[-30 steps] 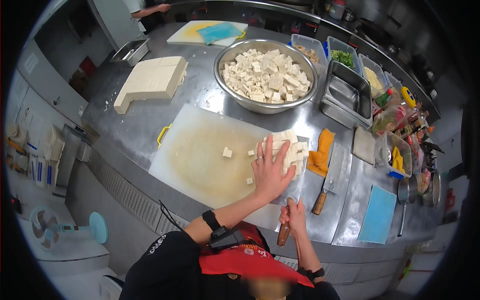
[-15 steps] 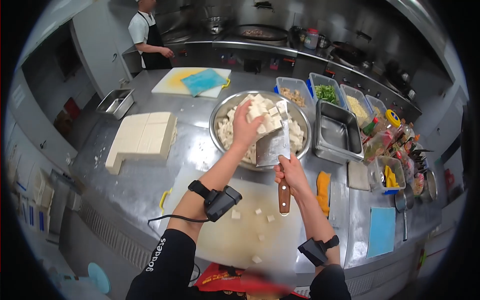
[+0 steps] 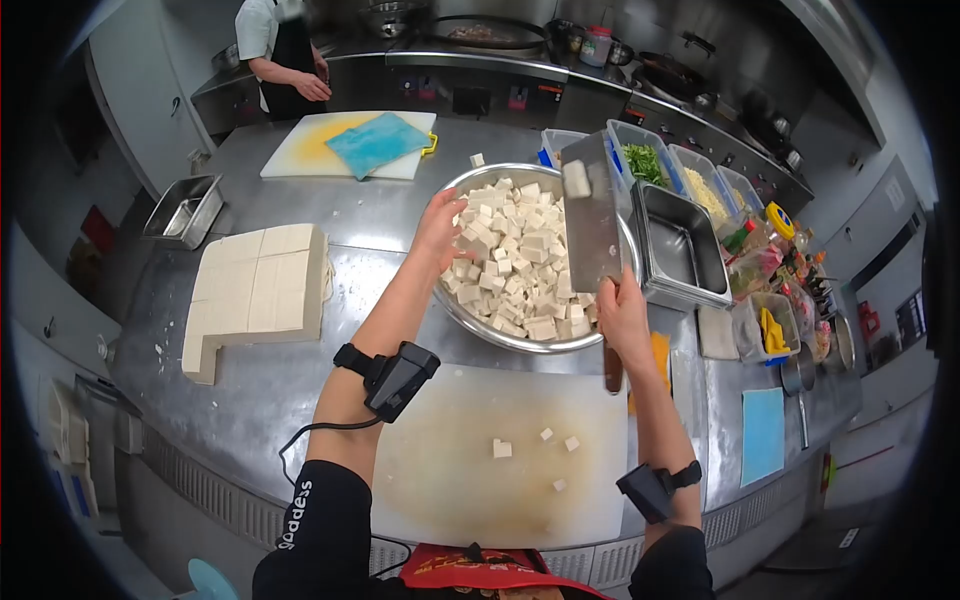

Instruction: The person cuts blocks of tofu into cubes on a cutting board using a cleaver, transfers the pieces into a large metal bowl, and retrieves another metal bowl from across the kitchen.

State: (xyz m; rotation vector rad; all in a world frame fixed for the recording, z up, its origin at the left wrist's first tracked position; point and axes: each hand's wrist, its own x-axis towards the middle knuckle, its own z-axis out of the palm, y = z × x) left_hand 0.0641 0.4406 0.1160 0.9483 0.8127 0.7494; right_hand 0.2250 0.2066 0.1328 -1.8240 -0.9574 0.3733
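- A steel tray point(image 3: 183, 212) stood well to the left of the steel bowl point(image 3: 540, 347), on the same metal table.
- A large block of tofu point(image 3: 255, 285), with one corner missing, lay to the left of the bowl, nearer to it than the tray.
- A co-worker point(image 3: 290, 75) in a dark apron stood far behind the bowl, on its left side.
- A cutting board point(image 3: 285, 160) with yellow stain lay behind and left of the bowl, with a blue cloth point(image 3: 378, 143) on it.
- The left hand point(image 3: 437, 230) was at the left rim of the bowl. Its fingers were spread and slightly curved, and held nothing; whether they touched the cubes, I cannot tell.
- The tofu cubes point(image 3: 515, 260) were inside the bowl, in a loose heap.
- In front of the bowl was a white chopping board point(image 3: 440, 450), with a few loose cubes point(image 3: 502, 449) on it.
- A cleaver point(image 3: 595, 235) was raised at the right side of the bowl, and a pale piece point(image 3: 577, 180) showed on its blade.
- The right hand point(image 3: 625, 315), beside the bowl's right rim, had its fingers closed around the cleaver's wooden handle.
- An oblong steel pan point(image 3: 685, 240) stood just right of the bowl.
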